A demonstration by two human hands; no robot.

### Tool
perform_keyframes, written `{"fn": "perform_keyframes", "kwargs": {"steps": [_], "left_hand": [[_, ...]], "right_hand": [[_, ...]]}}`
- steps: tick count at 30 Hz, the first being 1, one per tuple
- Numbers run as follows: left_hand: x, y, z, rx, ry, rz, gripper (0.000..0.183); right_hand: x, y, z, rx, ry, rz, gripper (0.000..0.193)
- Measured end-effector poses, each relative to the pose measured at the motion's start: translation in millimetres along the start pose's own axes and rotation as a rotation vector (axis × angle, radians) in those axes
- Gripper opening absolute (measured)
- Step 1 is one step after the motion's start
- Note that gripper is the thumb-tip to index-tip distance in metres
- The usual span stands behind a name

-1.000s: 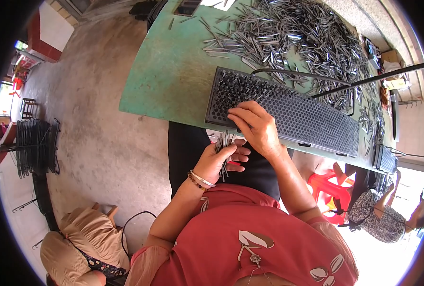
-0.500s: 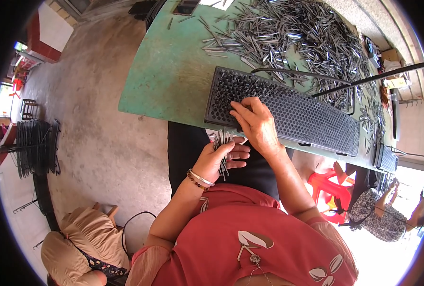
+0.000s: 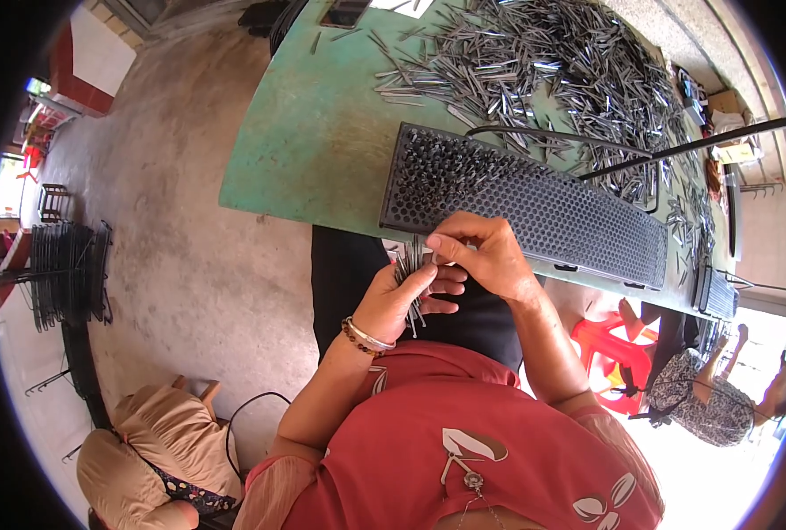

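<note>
In the head view, our left hand (image 3: 403, 291) is partly curled, its thumb pressing a bundle of thin metal strips (image 3: 408, 265) against the fingers, with ends sticking out above and below the grip. Our right hand (image 3: 490, 261) is just to the right of it, thumb and fingertips drawn together at the top of the bundle; we cannot tell whether it has hold of a strip.

Just beyond our right hand, and running off to its right, a dark tray (image 3: 578, 219) full of round holes lies on a green table (image 3: 300, 163). Many strips stand in the holes at the tray's left end, ahead of both hands. Farther beyond the hands, a big loose pile of strips (image 3: 543, 75) spreads over the table. Well to the right of our right hand, we see a red stool (image 3: 645, 367) and, past it, another person (image 3: 706, 402).
</note>
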State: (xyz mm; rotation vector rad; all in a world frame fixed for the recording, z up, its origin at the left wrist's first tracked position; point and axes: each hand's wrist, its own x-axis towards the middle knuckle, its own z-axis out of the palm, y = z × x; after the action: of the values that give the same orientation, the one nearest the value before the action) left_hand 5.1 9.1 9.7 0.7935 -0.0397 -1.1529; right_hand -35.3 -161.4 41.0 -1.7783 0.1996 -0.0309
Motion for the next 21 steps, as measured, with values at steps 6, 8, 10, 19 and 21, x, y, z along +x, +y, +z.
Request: {"fn": "perform_keyframes", "kwargs": {"steps": [6,8,10,19,21], "left_hand": [[-4,4,-10,-0.009,0.092,-0.018,0.034],[-4,6,-15,-0.023,0.115,-0.038,0.035],[-3,5,-21,-0.010,0.137,-0.041,0.036],[-8,10,-21,0.004,0.088,-0.032,0.037],[-8,12,-21,-0.016,0.081,-0.041,0.037]], "right_hand": [[12,-7,6,-0.049,0.124,0.054,0.020],[20,-9,11,-0.020,0.238,0.021,0.020],[30,-10,17,-0.025,0.258,-0.011,0.018],[47,-6,27,-0.344,0.306,-0.353,0.015],[50,-2,29,-0.388,0.291,-0.416,0.015]]}}
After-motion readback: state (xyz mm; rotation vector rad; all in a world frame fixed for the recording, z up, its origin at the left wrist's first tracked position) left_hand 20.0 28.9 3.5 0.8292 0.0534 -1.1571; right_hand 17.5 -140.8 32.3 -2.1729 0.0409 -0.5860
